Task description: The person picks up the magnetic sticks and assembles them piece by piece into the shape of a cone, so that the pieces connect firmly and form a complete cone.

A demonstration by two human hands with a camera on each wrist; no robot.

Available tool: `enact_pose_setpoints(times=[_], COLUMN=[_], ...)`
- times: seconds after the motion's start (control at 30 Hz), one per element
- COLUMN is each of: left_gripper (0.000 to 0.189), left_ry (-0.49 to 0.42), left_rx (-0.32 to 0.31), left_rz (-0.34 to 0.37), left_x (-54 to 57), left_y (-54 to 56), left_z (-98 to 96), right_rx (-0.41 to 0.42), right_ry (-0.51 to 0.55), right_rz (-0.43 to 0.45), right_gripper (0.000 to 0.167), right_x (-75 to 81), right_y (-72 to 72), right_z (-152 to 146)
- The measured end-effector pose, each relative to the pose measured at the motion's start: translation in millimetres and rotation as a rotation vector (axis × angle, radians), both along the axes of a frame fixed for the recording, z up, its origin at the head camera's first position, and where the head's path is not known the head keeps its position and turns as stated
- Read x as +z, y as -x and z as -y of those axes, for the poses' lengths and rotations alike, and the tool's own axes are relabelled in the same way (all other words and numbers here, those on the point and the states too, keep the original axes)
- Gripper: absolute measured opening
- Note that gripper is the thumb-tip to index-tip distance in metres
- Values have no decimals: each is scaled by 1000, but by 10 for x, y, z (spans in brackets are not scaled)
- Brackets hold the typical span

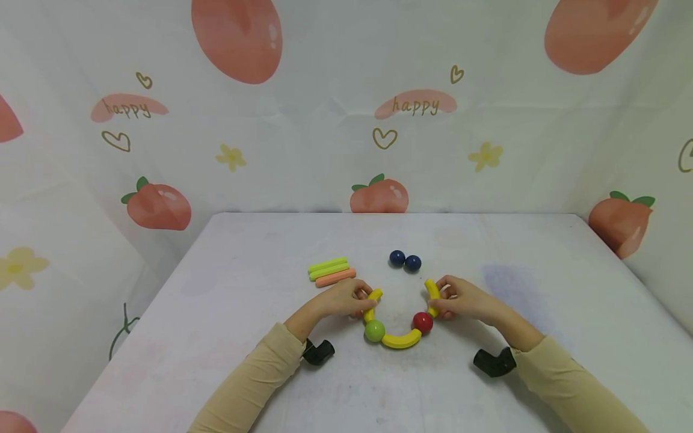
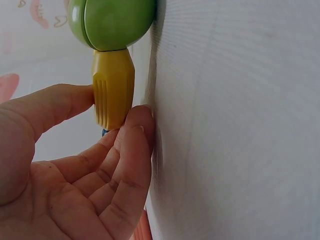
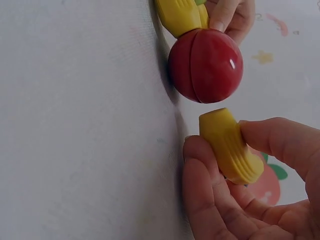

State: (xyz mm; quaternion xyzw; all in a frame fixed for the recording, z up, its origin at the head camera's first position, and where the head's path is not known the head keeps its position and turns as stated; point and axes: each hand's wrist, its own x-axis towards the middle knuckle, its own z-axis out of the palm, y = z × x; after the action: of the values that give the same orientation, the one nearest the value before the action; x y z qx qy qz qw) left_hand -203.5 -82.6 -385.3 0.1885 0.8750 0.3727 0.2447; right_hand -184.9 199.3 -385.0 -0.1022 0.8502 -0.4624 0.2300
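My left hand (image 1: 346, 299) pinches a yellow curved piece (image 2: 114, 90) whose end meets a green ball (image 1: 375, 331). A second yellow curved piece (image 1: 402, 340) lies at the front, joining the green ball to a red ball (image 1: 423, 323). With thumb and fingers, my right hand (image 1: 460, 297) holds a third yellow curved piece (image 3: 230, 146) beside the red ball. A small gap parts that piece from the red ball (image 3: 206, 66) in the right wrist view. Together the pieces form a U, its opening toward the back of the table.
Two dark blue balls (image 1: 405, 261) sit behind the U. Yellow-green sticks (image 1: 328, 269) and an orange stick (image 1: 335, 278) lie side by side behind my left hand. Black wrist devices (image 1: 319, 353) show at both cuffs. A printed cloth (image 1: 303, 138) hangs behind the white table (image 1: 260, 240).
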Motion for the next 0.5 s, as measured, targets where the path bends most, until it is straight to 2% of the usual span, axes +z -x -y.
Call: enact_pose_setpoints(times=[0.5], left_gripper=[37], left_ry=[-5], left_rx=[-18], left_rz=[7], left_x=[-6], left_y=[-14], left_z=[-8], right_rx=[-5], right_ry=[14], right_rz=[-15], right_gripper=[49], right_x=[-35], right_y=[-8], right_z=[18])
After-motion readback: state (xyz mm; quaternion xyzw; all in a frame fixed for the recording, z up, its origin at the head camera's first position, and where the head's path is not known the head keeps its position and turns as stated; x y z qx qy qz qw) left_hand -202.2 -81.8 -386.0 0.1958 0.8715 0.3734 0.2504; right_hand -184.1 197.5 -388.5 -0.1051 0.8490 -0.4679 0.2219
